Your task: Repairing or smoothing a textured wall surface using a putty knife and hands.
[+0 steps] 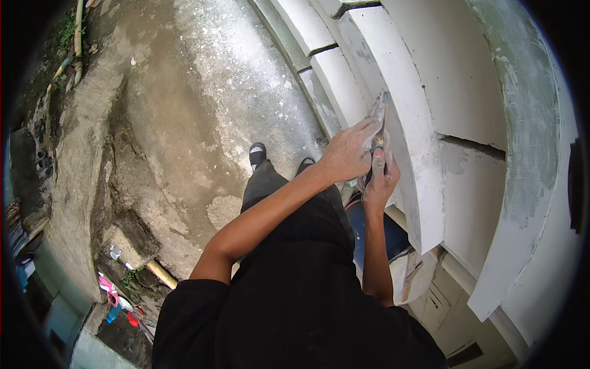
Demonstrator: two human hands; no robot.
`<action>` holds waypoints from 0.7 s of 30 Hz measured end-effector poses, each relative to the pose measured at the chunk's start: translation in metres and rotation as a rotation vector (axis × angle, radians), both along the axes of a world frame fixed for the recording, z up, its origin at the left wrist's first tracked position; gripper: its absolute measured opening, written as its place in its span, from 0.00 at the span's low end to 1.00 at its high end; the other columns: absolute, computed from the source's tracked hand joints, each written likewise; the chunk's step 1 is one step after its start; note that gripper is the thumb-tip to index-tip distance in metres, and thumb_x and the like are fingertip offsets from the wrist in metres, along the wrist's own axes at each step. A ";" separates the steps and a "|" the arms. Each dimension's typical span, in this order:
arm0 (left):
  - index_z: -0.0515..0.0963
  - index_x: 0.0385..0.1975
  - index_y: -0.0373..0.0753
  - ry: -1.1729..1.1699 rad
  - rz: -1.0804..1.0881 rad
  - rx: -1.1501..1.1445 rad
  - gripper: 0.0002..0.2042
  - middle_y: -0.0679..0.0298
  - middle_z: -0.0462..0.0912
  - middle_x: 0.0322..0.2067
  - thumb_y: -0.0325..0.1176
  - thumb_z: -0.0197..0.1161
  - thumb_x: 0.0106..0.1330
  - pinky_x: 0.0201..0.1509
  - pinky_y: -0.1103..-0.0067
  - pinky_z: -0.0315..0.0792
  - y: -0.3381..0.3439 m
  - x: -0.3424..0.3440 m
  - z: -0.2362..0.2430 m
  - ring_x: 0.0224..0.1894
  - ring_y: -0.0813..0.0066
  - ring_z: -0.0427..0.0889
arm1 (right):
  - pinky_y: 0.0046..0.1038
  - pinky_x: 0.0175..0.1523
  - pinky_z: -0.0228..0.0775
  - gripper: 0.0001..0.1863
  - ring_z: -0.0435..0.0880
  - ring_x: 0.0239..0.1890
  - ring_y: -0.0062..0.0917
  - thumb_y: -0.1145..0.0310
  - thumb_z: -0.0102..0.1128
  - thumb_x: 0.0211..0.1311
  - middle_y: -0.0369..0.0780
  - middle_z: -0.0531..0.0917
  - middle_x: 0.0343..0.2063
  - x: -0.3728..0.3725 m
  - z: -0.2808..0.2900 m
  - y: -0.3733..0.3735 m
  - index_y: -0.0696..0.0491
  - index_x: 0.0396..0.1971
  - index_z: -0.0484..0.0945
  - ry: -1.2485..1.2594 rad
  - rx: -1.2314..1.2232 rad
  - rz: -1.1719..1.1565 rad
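Observation:
My left hand (350,150), dusted with white powder, reaches across with fingers pressed together on a narrow, dusty tool (381,138). My right hand (379,175) grips the same tool lower down, thumb along it. The tool's far end is at the face of a long white moulded band (418,184) on the wall to my right; what exactly it is, I cannot make out. My left fingertips lie against or very near that band. More white blocks (338,86) with dark joints run along the wall beyond my hands.
My sandalled feet (257,154) stand on a stained concrete floor (203,98). A rough raised edge (80,190), pipes (78,43) and scattered coloured items (112,307) lie to my left. A dark blue object (390,237) sits below the moulding, partly behind my right arm.

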State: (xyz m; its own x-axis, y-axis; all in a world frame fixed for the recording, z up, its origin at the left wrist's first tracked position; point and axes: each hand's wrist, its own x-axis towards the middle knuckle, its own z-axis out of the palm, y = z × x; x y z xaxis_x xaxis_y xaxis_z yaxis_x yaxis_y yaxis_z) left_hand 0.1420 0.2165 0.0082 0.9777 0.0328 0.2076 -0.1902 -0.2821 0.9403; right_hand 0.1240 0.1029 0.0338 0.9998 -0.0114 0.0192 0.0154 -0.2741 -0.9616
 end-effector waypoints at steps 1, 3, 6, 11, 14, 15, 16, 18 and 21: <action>0.69 0.54 0.29 0.006 0.002 -0.002 0.28 0.40 0.71 0.55 0.27 0.57 0.48 0.56 0.63 0.71 -0.002 0.000 -0.004 0.51 0.42 0.75 | 0.22 0.45 0.67 0.21 0.75 0.38 0.19 0.64 0.50 0.70 0.39 0.81 0.38 -0.002 -0.001 -0.002 0.66 0.52 0.73 0.006 -0.002 0.002; 0.69 0.54 0.29 0.028 -0.032 -0.027 0.28 0.40 0.71 0.54 0.27 0.58 0.47 0.55 0.62 0.71 0.000 0.004 0.003 0.49 0.40 0.75 | 0.22 0.46 0.67 0.21 0.75 0.40 0.19 0.66 0.50 0.70 0.40 0.81 0.38 -0.002 -0.002 -0.006 0.66 0.54 0.72 0.113 -0.013 0.003; 0.69 0.56 0.30 0.166 -0.112 -0.034 0.30 0.38 0.71 0.55 0.25 0.58 0.47 0.61 0.64 0.68 0.006 0.011 0.012 0.55 0.42 0.73 | 0.21 0.38 0.67 0.21 0.74 0.32 0.16 0.65 0.51 0.70 0.37 0.80 0.31 0.002 -0.004 0.002 0.67 0.53 0.73 0.069 0.019 -0.055; 0.69 0.54 0.28 0.030 -0.053 0.006 0.28 0.39 0.72 0.53 0.27 0.59 0.47 0.57 0.64 0.70 0.015 0.026 0.010 0.52 0.42 0.74 | 0.21 0.35 0.64 0.20 0.71 0.30 0.16 0.64 0.50 0.70 0.35 0.78 0.27 0.020 -0.004 0.026 0.67 0.51 0.74 -0.051 0.052 -0.094; 0.70 0.52 0.27 -0.117 0.087 0.081 0.27 0.40 0.74 0.51 0.29 0.61 0.48 0.54 0.64 0.72 0.040 0.063 -0.004 0.49 0.44 0.76 | 0.22 0.34 0.64 0.19 0.69 0.30 0.16 0.64 0.51 0.70 0.36 0.77 0.26 0.058 0.005 0.044 0.67 0.47 0.76 -0.039 -0.045 0.016; 0.71 0.51 0.27 -0.192 0.153 0.123 0.26 0.40 0.74 0.50 0.29 0.61 0.48 0.55 0.65 0.72 0.046 0.069 -0.003 0.49 0.44 0.76 | 0.23 0.34 0.64 0.19 0.69 0.30 0.16 0.63 0.51 0.69 0.36 0.77 0.25 0.068 0.007 0.047 0.66 0.45 0.76 0.000 -0.114 0.069; 0.71 0.51 0.27 -0.196 0.152 0.123 0.26 0.40 0.74 0.50 0.29 0.61 0.48 0.55 0.65 0.72 0.051 0.068 -0.001 0.49 0.44 0.76 | 0.23 0.34 0.64 0.19 0.69 0.30 0.16 0.63 0.51 0.69 0.36 0.77 0.25 0.071 0.005 0.050 0.66 0.45 0.76 -0.004 -0.113 0.067; 0.72 0.50 0.26 -0.093 0.100 0.151 0.25 0.39 0.74 0.51 0.28 0.59 0.49 0.56 0.65 0.71 0.063 0.065 0.010 0.51 0.44 0.76 | 0.22 0.32 0.62 0.17 0.67 0.28 0.15 0.63 0.52 0.69 0.34 0.75 0.23 0.071 -0.001 0.057 0.65 0.41 0.77 -0.052 -0.050 0.090; 0.68 0.56 0.26 -0.091 0.052 0.086 0.29 0.38 0.70 0.56 0.25 0.55 0.48 0.64 0.66 0.65 0.047 0.045 0.002 0.58 0.43 0.70 | 0.21 0.34 0.62 0.18 0.69 0.29 0.15 0.64 0.53 0.68 0.34 0.76 0.25 0.045 0.000 0.040 0.65 0.46 0.76 0.029 -0.020 0.069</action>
State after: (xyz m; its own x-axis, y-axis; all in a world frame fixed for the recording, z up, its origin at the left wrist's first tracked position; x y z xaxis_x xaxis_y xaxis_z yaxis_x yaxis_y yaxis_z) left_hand 0.1868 0.2631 0.0106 0.9520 0.0613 0.3000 -0.2569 -0.3731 0.8915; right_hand 0.1689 0.1434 0.0337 0.9983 0.0580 -0.0104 0.0070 -0.2921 -0.9564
